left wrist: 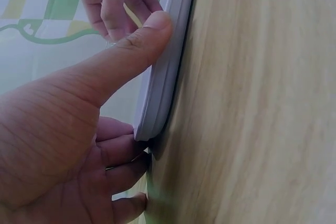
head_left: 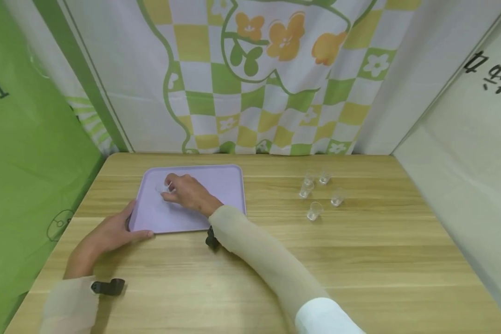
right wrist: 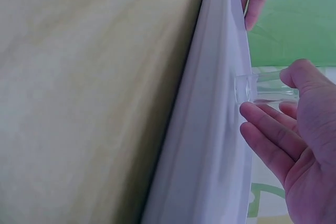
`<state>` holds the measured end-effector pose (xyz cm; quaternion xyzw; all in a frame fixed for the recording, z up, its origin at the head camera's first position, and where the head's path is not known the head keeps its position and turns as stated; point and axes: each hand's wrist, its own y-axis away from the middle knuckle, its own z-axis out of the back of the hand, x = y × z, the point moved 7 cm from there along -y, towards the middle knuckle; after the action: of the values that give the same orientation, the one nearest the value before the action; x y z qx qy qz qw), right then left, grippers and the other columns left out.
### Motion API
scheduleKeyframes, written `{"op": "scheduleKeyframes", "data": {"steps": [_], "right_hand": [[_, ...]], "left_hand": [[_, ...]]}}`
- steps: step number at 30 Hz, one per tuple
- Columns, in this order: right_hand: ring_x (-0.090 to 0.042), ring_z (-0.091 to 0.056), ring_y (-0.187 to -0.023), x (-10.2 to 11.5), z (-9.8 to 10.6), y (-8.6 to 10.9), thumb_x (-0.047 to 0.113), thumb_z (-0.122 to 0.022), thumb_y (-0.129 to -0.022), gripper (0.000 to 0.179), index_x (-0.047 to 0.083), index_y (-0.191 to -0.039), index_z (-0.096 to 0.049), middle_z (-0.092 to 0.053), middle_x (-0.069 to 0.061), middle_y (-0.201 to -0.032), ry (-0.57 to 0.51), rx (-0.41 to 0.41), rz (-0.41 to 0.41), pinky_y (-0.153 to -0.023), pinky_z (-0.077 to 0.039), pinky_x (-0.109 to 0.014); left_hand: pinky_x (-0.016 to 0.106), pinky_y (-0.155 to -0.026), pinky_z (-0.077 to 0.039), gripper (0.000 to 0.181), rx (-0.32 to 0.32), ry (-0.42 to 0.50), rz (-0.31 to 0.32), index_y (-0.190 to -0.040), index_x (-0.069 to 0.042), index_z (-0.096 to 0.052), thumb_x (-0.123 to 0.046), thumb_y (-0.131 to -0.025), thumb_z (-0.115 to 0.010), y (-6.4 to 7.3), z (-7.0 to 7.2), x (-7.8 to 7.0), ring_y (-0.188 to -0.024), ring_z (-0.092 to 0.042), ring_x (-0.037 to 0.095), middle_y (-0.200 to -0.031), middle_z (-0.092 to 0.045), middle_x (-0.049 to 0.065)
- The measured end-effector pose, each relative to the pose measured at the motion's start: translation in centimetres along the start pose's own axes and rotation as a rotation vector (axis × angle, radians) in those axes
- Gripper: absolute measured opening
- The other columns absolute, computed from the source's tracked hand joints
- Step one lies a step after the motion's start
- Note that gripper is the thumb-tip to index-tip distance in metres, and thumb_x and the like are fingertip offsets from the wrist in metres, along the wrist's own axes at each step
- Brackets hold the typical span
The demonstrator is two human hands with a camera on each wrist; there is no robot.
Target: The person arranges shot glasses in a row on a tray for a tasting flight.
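Note:
A lavender tray (head_left: 200, 222) lies on the wooden table at the left. My left hand (head_left: 110, 234) holds its near left corner, thumb along the front edge and fingers along the left side; in the left wrist view the thumb lies against the rim. Over the tray, my right hand (head_left: 189, 192) pinches a small clear shot glass (right wrist: 268, 87) between thumb and fingers. The base of that glass is right at the tray's surface in the right wrist view. Part of the glass is hidden behind the fingers in the head view.
Several more clear shot glasses stand loosely grouped on the right half of the table, one glass (head_left: 315, 211) nearest the front. The wooden table (head_left: 359, 260) meets a checked curtain (head_left: 267, 102) at the back and a green cloth (head_left: 33, 153) on the left.

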<state>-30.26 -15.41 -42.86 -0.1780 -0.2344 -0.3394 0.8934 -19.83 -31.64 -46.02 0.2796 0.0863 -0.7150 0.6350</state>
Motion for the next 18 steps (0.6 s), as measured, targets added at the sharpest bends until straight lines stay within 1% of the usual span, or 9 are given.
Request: {"op": "scheduleKeyframes", "data": {"steps": [10, 18], "right_hand": [[-0.013, -0.069, -0.102, 0.0, -0.5, -0.65, 0.026, -0.068, -0.102, 0.033, 0.005, -0.127, -0.064, -0.075, -0.007, -0.114, -0.01, -0.015, -0.005, -0.085, -0.05, -0.016], [-0.012, -0.069, -0.101, 0.09, -0.68, -0.77, 0.027, -0.068, -0.102, 0.033, 0.006, -0.127, -0.064, -0.075, -0.006, -0.114, 0.004, -0.02, -0.015, -0.085, -0.05, -0.016]], "left_hand": [[0.072, -0.107, -0.033, 0.122, -0.005, 0.0, -0.01, -0.158, 0.012, 0.0, -0.059, -0.09, -0.073, 0.14, 0.07, -0.32, -0.134, -0.032, 0.066, -0.15, -0.024, 0.049], [0.073, -0.106, -0.033, 0.123, -0.006, -0.013, -0.006, -0.158, 0.013, 0.0, -0.058, -0.09, -0.074, -0.01, 0.03, -0.15, -0.133, -0.033, 0.066, -0.15, -0.025, 0.049]]}}
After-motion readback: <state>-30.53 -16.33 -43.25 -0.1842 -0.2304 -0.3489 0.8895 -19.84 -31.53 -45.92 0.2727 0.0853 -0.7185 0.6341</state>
